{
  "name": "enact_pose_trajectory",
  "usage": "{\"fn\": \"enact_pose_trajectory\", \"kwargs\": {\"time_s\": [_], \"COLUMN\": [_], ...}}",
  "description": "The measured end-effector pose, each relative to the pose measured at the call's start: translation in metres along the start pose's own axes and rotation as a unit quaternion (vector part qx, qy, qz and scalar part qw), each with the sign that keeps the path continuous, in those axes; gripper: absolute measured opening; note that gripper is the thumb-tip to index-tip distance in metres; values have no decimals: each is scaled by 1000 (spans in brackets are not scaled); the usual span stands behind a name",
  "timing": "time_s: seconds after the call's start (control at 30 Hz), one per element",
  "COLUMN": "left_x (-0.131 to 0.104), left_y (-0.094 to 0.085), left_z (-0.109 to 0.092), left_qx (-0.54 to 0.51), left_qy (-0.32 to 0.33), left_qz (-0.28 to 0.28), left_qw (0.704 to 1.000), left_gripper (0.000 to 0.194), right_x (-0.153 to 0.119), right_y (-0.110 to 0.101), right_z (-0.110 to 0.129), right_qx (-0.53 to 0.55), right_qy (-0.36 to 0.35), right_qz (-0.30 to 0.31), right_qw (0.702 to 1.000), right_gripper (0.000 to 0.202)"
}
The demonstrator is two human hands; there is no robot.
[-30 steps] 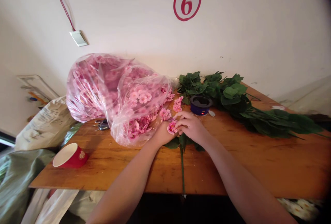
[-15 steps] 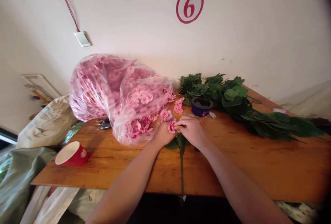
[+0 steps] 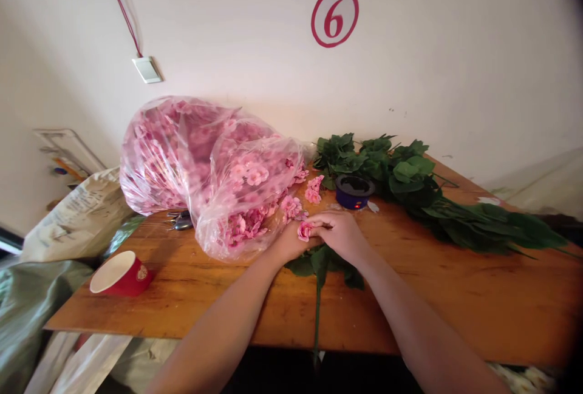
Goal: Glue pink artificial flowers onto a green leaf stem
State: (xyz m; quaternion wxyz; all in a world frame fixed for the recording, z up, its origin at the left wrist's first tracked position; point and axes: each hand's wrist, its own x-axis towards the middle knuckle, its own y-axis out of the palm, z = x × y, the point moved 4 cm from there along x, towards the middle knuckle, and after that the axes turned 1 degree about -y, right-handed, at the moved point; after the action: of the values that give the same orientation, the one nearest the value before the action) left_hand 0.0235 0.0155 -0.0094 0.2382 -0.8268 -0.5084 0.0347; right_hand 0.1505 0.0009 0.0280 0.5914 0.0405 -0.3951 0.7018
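Note:
A small pink flower [image 3: 304,231] shows between my two hands, over the wooden table [image 3: 204,303]. My right hand [image 3: 334,230] has its fingers pinched together at the flower's right side. My left hand [image 3: 291,241] lies at the flower's left, its fingers hidden behind the flower and my right hand. Under both hands is a green leafy stem [image 3: 317,303], its stalk pointing toward me past the table's front edge. Loose pink blossoms [image 3: 291,207] lie just behind my left hand, and another pink cluster [image 3: 314,190] sits farther back.
A clear bag of pink flowers [image 3: 204,163] fills the back left. Behind my right hand stands a dark blue pot [image 3: 354,192] with a red light. Leafy stems [image 3: 432,200] lie at the right, a red cup [image 3: 122,274] at the left, and a dark tool [image 3: 182,220] by the bag.
My hands have come slightly lower in view with the flower, and more of the leaves beneath them shows. The whole view has shifted a little.

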Motion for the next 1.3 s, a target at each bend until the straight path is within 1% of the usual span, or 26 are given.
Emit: {"fn": "enact_pose_trajectory", "kwargs": {"time_s": [0.1,0.2,0.3,0.37,0.43,0.5,0.57,0.63,0.73,0.8,0.87,0.9,0.97,1.0,1.03,1.1,1.13,1.23,1.3], "left_x": [2,6,9,11,13,13,13,12,10,9,8,7,6,5,4,4,4,5,5], "left_y": [-1,-1,-1,-1,-1,0,1,2,5,6,7,7,7,7,7,6,6,6,5], "left_z": [1,6,9,11,11,11,12,14,15,13,10,9,7,6,7,10,12,15,13], "left_qx": [63,98,108,115,121,124,128,131,128,136,144,144,137,133,131,126,123,123,135], "left_qy": [17,19,11,8,22,44,56,43,19,12,16,20,28,28,23,7,-1,-20,-21], "left_qz": [-25,-40,-66,-82,-86,-84,-87,-101,-116,-118,-117,-117,-109,-106,-106,-115,-121,-130,-132], "left_qw": [998,994,992,990,989,988,986,985,985,984,983,983,984,985,985,985,985,984,982], "left_gripper": [5,5,11,15,17,18,19,20,21,20,20,20,20,20,19,19,19,21,20], "right_x": [-1,-2,-2,-2,-3,-4,-3,-3,-1,-1,-1,-1,-2,-2,-2,-2,-2,-2,-1], "right_y": [4,9,9,7,6,6,8,10,13,14,13,13,12,12,12,13,13,14,12], "right_z": [3,9,18,24,29,32,29,24,16,12,8,6,3,2,2,3,4,5,5], "right_qx": [-28,-54,-57,-59,-62,-61,-63,-67,-61,-43,-18,-9,-4,-10,-20,-40,-47,-48,-31], "right_qy": [-21,-52,-80,-85,-80,-71,-51,-21,24,42,62,75,97,99,95,75,65,55,52], "right_qz": [0,4,22,35,41,37,16,-15,-45,-49,-55,-59,-63,-59,-54,-47,-49,-72,-87], "right_qw": [999,997,995,994,994,995,997,997,997,997,996,995,993,993,994,995,996,995,994], "right_gripper": [33,32,30,30,24,13,10,7,12,13,10,14,33,38,36,18,13,18,19]}}
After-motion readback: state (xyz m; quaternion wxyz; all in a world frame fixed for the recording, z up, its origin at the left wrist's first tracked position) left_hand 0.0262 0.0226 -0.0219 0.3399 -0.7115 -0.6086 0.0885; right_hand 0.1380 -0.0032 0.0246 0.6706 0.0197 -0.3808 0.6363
